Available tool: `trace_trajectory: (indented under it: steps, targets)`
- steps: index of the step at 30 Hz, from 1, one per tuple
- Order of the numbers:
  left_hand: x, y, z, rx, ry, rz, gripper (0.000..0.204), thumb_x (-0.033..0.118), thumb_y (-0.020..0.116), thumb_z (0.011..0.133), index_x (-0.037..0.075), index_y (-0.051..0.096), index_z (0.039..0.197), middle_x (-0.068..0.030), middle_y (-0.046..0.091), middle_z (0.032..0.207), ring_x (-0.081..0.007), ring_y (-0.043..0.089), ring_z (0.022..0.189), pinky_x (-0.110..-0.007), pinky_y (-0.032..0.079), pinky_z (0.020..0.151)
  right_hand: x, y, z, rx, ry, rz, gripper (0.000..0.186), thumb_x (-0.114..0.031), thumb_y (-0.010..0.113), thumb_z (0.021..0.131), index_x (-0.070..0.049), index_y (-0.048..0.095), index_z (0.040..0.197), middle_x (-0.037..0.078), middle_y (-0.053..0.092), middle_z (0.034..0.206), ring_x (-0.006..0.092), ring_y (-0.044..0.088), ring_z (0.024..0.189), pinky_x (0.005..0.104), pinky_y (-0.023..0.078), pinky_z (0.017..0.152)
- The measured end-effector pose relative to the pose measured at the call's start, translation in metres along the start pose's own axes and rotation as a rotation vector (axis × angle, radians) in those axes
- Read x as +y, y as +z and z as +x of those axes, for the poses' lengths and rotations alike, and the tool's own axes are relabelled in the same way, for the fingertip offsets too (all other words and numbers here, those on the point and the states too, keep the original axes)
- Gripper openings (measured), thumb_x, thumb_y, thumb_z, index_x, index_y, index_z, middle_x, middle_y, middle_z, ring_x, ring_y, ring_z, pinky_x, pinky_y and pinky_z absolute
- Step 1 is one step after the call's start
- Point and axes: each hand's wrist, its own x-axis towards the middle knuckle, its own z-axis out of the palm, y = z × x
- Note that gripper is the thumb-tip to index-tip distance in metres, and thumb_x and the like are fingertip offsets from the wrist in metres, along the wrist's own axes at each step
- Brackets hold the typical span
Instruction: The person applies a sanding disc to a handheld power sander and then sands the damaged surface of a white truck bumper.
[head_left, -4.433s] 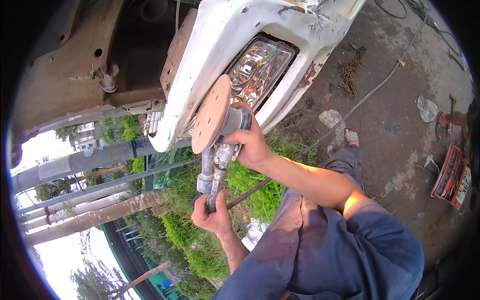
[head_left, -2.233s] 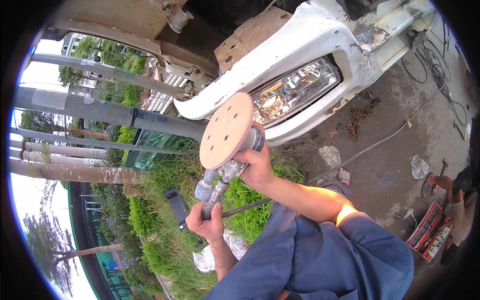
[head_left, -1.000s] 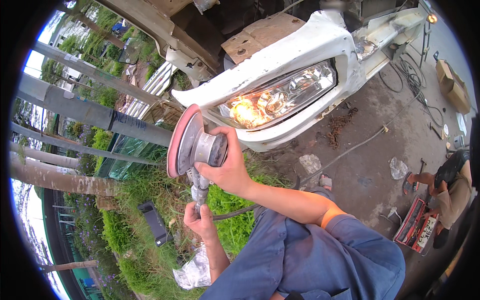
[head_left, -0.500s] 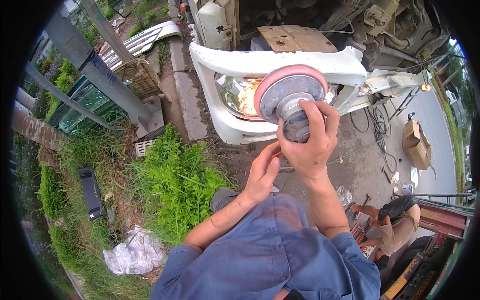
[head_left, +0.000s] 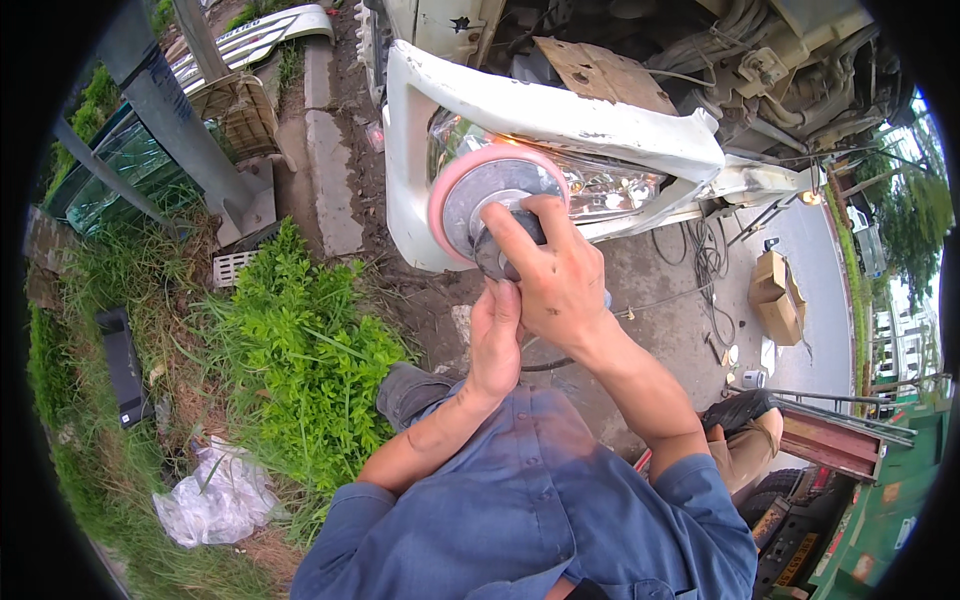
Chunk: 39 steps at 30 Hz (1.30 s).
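Note:
My right hand grips the round body of an air sander, whose pink-edged pad lies over the left part of a headlight in a chipped white bumper. Whether the pad touches the lens I cannot tell. My left hand is closed just below the sander, around its lower handle or hose fitting, which is mostly hidden behind the fingers.
Right lie coiled cables, a cardboard box and a green truck, with a crouching person. Left are a grey pole, grass and weeds, a black panel and white plastic sheeting.
The sander has turned from showing its perforated face to showing its back, and has shifted left across the headlight with both hands. The view has swung round to face the bumper.

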Motion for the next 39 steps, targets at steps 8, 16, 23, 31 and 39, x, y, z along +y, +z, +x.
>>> trace_trajectory:
  steps: [8, 16, 23, 31, 39]
  targets:
    - [-0.001, 0.041, 0.005, -0.175, 0.11, -0.065, 0.07, 0.055, 0.032, 0.11, -0.001, 0.036, 0.152, -0.0123, 0.048, 0.149, -0.0211, 0.046, 0.14, -0.038, 0.035, 0.117, 0.006, -0.03, -0.007, 0.166, -0.079, -0.178, 0.053, -0.016, 0.072, 0.071, -0.022, 0.071, 0.123, 0.015, 0.061, 0.112, 0.0301, 0.069, 0.086, 0.037, 0.058, 0.066]
    - [-0.001, 0.079, 0.049, -0.398, 0.259, -0.155, 0.083, 0.059, 0.069, 0.095, -0.002, 0.044, 0.145, -0.0107, 0.059, 0.135, -0.0174, 0.054, 0.127, -0.036, 0.043, 0.109, 0.021, -0.066, -0.003, 0.34, -0.198, -0.39, 0.076, -0.016, 0.091, 0.074, -0.012, 0.052, 0.139, 0.017, 0.047, 0.132, 0.0323, 0.056, 0.114, 0.0445, 0.051, 0.085]
    - [-0.013, 0.063, 0.05, -0.358, 0.148, -0.348, 0.069, 0.053, 0.067, 0.098, -0.003, 0.052, 0.135, -0.0086, 0.065, 0.121, -0.0158, 0.061, 0.113, -0.032, 0.049, 0.099, 0.019, -0.081, -0.004, -0.05, -0.111, -0.165, 0.066, -0.023, 0.08, 0.087, -0.008, 0.049, 0.144, 0.021, 0.041, 0.139, 0.0356, 0.055, 0.116, 0.0458, 0.05, 0.094]
    - [-0.012, 0.07, 0.054, -0.304, 0.145, -0.158, 0.079, 0.067, 0.03, 0.106, -0.003, 0.052, 0.135, -0.0148, 0.061, 0.124, -0.0213, 0.057, 0.116, -0.036, 0.045, 0.102, 0.044, -0.067, -0.013, 0.159, -0.223, -0.222, 0.054, -0.026, 0.082, 0.089, 0.0, 0.062, 0.132, 0.016, 0.06, 0.123, 0.031, 0.062, 0.11, 0.0408, 0.052, 0.093]
    - [-0.019, 0.077, 0.061, -0.306, 0.174, -0.375, 0.081, 0.067, 0.029, 0.106, -0.004, 0.049, 0.139, -0.017, 0.059, 0.132, -0.0244, 0.057, 0.123, -0.037, 0.044, 0.106, 0.042, -0.058, 0.004, 0.18, -0.377, -0.299, 0.054, -0.018, 0.086, 0.082, -0.003, 0.065, 0.129, 0.016, 0.062, 0.125, 0.0302, 0.068, 0.107, 0.0385, 0.06, 0.087]
